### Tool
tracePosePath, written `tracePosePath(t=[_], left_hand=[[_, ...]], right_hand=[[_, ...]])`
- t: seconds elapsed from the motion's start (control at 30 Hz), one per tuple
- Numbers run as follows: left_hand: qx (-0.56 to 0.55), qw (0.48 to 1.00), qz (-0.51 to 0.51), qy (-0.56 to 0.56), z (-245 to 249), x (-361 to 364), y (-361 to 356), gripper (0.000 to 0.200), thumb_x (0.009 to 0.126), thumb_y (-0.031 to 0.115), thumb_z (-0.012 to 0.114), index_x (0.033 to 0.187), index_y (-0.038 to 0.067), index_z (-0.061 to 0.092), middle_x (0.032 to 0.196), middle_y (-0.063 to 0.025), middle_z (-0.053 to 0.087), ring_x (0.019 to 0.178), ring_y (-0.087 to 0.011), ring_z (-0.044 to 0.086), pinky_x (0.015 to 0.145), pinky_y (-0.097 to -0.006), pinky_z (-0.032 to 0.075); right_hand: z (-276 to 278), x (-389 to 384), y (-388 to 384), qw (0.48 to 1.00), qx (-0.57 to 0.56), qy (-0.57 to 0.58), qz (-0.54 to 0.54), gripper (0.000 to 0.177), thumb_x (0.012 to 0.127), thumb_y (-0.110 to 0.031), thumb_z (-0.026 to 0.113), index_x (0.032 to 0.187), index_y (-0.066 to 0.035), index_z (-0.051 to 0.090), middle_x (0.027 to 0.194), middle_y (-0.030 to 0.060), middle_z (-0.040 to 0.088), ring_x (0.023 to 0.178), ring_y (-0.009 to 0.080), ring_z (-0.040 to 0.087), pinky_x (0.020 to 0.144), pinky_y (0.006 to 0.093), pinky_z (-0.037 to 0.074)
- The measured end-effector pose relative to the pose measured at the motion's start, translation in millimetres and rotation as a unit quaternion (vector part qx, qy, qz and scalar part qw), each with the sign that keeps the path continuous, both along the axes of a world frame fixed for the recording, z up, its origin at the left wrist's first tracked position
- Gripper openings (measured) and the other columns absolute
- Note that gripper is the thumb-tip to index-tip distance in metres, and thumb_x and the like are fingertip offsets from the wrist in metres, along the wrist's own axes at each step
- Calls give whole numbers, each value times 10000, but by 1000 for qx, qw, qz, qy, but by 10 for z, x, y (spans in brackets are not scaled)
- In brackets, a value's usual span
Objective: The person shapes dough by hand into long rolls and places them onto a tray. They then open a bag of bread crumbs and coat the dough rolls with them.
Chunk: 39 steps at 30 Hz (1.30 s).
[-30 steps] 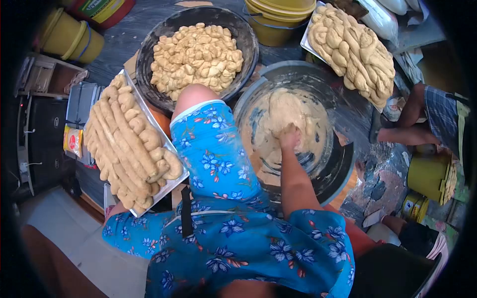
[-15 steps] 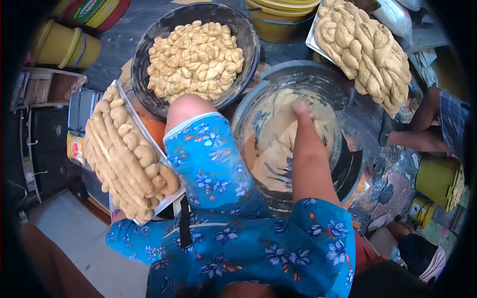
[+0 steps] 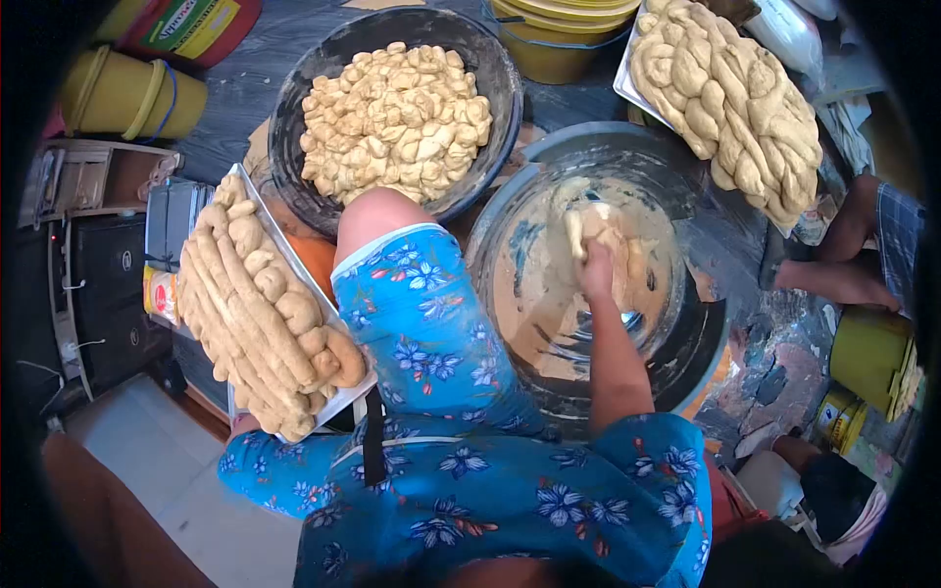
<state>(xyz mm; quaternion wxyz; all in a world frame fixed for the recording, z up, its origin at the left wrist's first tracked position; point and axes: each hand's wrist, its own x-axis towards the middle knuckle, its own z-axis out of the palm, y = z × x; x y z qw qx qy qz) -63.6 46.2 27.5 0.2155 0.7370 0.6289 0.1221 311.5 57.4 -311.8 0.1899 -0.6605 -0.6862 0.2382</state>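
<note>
My right hand (image 3: pixel 595 265) is down in a large metal basin (image 3: pixel 701 235) and is closed on a lump of pale dough (image 3: pixel 591 227). Smeared dough coats the basin's bottom around it. My left hand is hidden: that arm runs under a metal tray piled with long dough ropes (image 3: pixel 260 304), which sits beside my knee (image 3: pixel 377 211). My lap is covered by blue flowered cloth.
A dark bowl (image 3: pixel 294 108) heaped with small dough pieces (image 3: pixel 397 93) stands beyond my knee. A second tray of twisted dough (image 3: pixel 735 108) lies at the far right. Yellow buckets (image 3: pixel 132 98) (image 3: pixel 867 348) stand around. Another person's arm (image 3: pixel 833 279) rests at the right.
My right hand pushed from the basin's middle to its far side, then pulled back toward me with a lump of dough in its grip. The view shifted slightly.
</note>
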Motion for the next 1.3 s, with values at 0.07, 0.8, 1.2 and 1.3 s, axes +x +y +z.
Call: tracePosePath(t=[0.07, 0.8, 1.2, 1.3], left_hand=[[5, 1000, 0, -2, -5, 3, 11, 361, 933, 234, 486, 1198, 0, 562, 1269, -144, 547, 1230, -230, 468, 1051, -375, 335], [391, 889, 101, -214, 1810, -710, -667, 332, 916, 212, 512, 1159, 1, 596, 1241, -131, 570, 1199, -222, 496, 1032, -375, 356], [408, 826, 117, -371, 1793, -320, -179, 317, 907, 200, 526, 1138, 1, 614, 1226, -124, 583, 1182, -217, 512, 1022, -376, 368], [295, 905, 83, -297, 1038, 221, 73, 204, 911, 153, 539, 1070, 73, 641, 1215, -115, 554, 1168, -217, 495, 1020, -332, 357]], right_hand=[[204, 61, -292, 999, -33, -24, 33, 304, 688, -62, 643, 989, -47, 603, 934, 186, 626, 973, 381, 552, 950, 423, 403], [2733, 50, -36, 782, 63, 619, -43, 382, 759, -144, 666, 1037, -71, 414, 937, 122, 603, 735, 194, 642, 691, 338, 565], [3926, -19, -59, 695, 151, 694, 109, 292, 769, -135, 576, 1001, -56, 416, 721, 86, 518, 690, 221, 579, 729, 399, 485], [4131, 120, -291, 694, 178, 678, 163, 282, 762, -185, 569, 970, -72, 414, 693, 55, 514, 681, 204, 578, 740, 391, 483]])
